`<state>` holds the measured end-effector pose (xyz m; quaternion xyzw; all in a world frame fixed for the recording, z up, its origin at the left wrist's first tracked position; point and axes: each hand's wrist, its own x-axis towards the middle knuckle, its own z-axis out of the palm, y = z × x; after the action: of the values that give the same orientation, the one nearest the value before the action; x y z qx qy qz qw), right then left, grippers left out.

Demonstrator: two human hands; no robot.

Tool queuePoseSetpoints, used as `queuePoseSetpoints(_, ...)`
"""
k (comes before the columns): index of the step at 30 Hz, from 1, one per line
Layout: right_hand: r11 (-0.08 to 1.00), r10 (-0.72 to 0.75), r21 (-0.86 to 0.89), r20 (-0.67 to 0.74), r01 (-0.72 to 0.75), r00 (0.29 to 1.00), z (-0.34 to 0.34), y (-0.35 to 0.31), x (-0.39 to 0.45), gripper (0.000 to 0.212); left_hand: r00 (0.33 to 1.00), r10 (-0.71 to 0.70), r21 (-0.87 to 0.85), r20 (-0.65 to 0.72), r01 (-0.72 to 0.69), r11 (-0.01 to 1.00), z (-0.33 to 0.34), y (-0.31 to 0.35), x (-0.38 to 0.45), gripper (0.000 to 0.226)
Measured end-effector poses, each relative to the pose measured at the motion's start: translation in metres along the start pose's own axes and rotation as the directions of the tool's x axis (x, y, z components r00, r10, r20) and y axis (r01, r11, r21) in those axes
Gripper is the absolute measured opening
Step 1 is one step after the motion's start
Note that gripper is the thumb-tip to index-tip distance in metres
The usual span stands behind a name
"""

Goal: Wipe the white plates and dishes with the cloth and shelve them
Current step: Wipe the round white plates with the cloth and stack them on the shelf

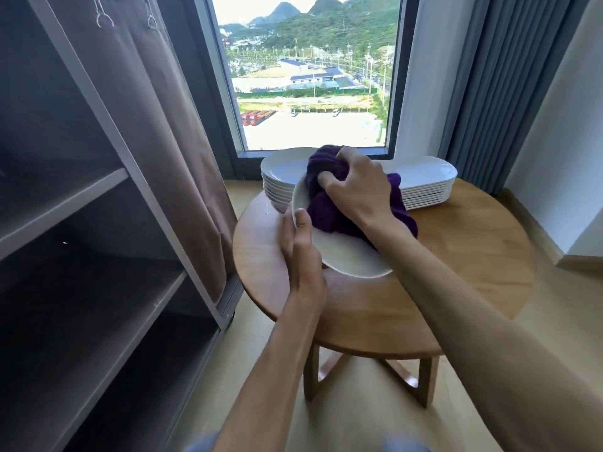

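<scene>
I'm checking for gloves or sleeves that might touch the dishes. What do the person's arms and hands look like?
Both hands, left hand and right hand, are bare: no gloves, rings, watch or bracelets show. The forearms are bare up to the bottom edge of the picture, with no sleeve in view.

Glossy white oval plate (pixel 339 256), plain, no pattern. Bunched deep purple knitted cloth (pixel 329 207) with ribbed texture. Stack of white round dishes (pixel 277 177) and stack of white oblong platters (pixel 424 184), all unmarked. Round wooden table (pixel 456 256), warm honey-brown with visible grain. Grey-brown metal-framed shelf unit (pixel 98 256) with taupe fabric cover. Blue-grey pleated curtain (pixel 509 76). Pale beige floor (pixel 554 305).
</scene>
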<state>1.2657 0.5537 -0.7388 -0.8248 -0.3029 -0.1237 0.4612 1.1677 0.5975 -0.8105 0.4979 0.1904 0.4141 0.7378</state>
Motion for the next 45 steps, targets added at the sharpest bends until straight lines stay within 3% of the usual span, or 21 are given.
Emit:
queuePoseSetpoints(2, 0.980, -0.082, 0.191, 0.147, 0.053, 0.986, 0.007, -0.014, -0.023, 0.020, 0.999, 0.021, -0.030, -0.031, -0.022, 0.999, -0.005, 0.003, 0.004, 0.049)
queuePoseSetpoints(5, 0.935, -0.114, 0.351, 0.400, -0.038, 0.909, 0.001, -0.011, -0.052, 0.021, 0.995, 0.030, -0.079, -0.096, -0.038, 0.996, -0.020, 0.010, 0.012, 0.056)
queuePoseSetpoints(8, 0.994, -0.015, 0.099, 0.597, -0.055, 0.802, -0.014, 0.008, -0.049, 0.025, 0.987, -0.058, -0.114, -0.152, 0.041, 0.993, -0.028, 0.019, 0.017, 0.053)
queuePoseSetpoints(10, 0.989, 0.128, -0.137, 0.542, -0.063, 0.830, -0.019, 0.026, -0.043, 0.023, 0.990, -0.010, -0.027, -0.143, 0.006, 1.000, -0.028, 0.020, 0.014, 0.041)
queuePoseSetpoints(12, 0.949, 0.220, -0.293, 0.337, -0.120, 0.916, -0.018, 0.043, -0.038, 0.022, 0.993, 0.058, 0.049, -0.100, -0.054, 0.997, -0.024, 0.021, 0.005, 0.039)
queuePoseSetpoints(15, 0.948, 0.185, -0.266, 0.020, -0.173, 0.983, -0.009, 0.052, -0.025, 0.024, 0.998, 0.058, 0.058, -0.026, -0.056, 0.997, -0.012, 0.008, -0.006, 0.038)
queuePoseSetpoints(17, 0.977, 0.164, -0.124, -0.082, -0.173, 0.983, -0.006, 0.046, -0.012, 0.027, 1.000, 0.013, 0.054, -0.007, -0.013, 0.998, -0.001, -0.001, -0.013, 0.037)
queuePoseSetpoints(20, 0.985, 0.097, 0.146, -0.041, -0.090, 0.994, -0.001, 0.020, -0.009, 0.025, 1.000, 0.023, 0.047, 0.001, -0.023, 0.999, 0.008, -0.005, -0.015, 0.037)
queuePoseSetpoints(22, 0.953, -0.032, 0.303, 0.054, 0.014, 0.998, 0.003, 0.005, -0.026, 0.018, 0.997, 0.072, 0.015, -0.017, -0.071, 0.997, 0.005, 0.000, -0.007, 0.034)
queuePoseSetpoints(24, 0.916, -0.114, 0.399, 0.190, 0.030, 0.975, 0.005, 0.003, -0.047, 0.011, 0.994, 0.099, 0.002, -0.052, -0.099, 0.995, -0.005, 0.008, 0.004, 0.031)
queuePoseSetpoints(25, 0.930, -0.119, 0.367, 0.256, 0.018, 0.959, 0.004, 0.009, -0.054, 0.011, 0.992, 0.103, 0.000, -0.079, -0.103, 0.995, -0.012, 0.012, 0.010, 0.030)
queuePoseSetpoints(27, 0.988, -0.101, 0.138, 0.285, 0.063, 0.953, 0.003, 0.027, -0.063, 0.013, 0.988, 0.084, -0.013, -0.132, -0.087, 0.996, -0.022, 0.021, 0.021, 0.025)
queuePoseSetpoints(29, 0.998, -0.021, 0.064, 0.096, 0.015, 0.995, 0.002, 0.048, -0.061, 0.018, 0.986, 0.080, 0.027, -0.146, -0.077, 0.997, -0.028, 0.026, 0.028, 0.029)
queuePoseSetpoints(31, 0.934, 0.186, 0.327, -0.099, -0.145, 0.978, 0.001, 0.059, -0.049, 0.033, 0.987, 0.080, 0.039, -0.139, -0.075, 0.996, -0.025, 0.025, 0.027, 0.037)
queuePoseSetpoints(32, 0.858, 0.294, 0.465, -0.101, -0.217, 0.950, 0.001, 0.058, -0.044, 0.044, 0.985, 0.068, 0.020, -0.157, -0.066, 0.998, -0.022, 0.022, 0.024, 0.041)
queuePoseSetpoints(35, 0.511, 0.439, 0.775, 0.138, -0.373, 0.888, 0.010, 0.049, -0.043, 0.074, 0.967, 0.003, -0.117, -0.255, -0.034, 0.993, -0.009, 0.014, 0.016, 0.045)
queuePoseSetpoints(38, 0.238, 0.371, 0.870, 0.329, -0.432, 0.868, 0.026, 0.047, -0.058, 0.062, 0.952, -0.023, -0.192, -0.306, -0.038, 0.981, -0.002, 0.014, 0.017, 0.052)
queuePoseSetpoints(42, 0.170, 0.422, 0.886, 0.330, -0.432, 0.844, 0.018, 0.050, -0.038, 0.035, 0.988, 0.130, 0.099, -0.088, -0.121, 0.988, -0.008, 0.039, 0.024, 0.065)
queuePoseSetpoints(45, 0.331, 0.288, 0.854, 0.313, -0.401, 0.905, -0.002, 0.052, -0.014, 0.038, 0.991, 0.075, 0.234, 0.109, -0.099, 0.967, -0.031, 0.078, 0.044, 0.063)
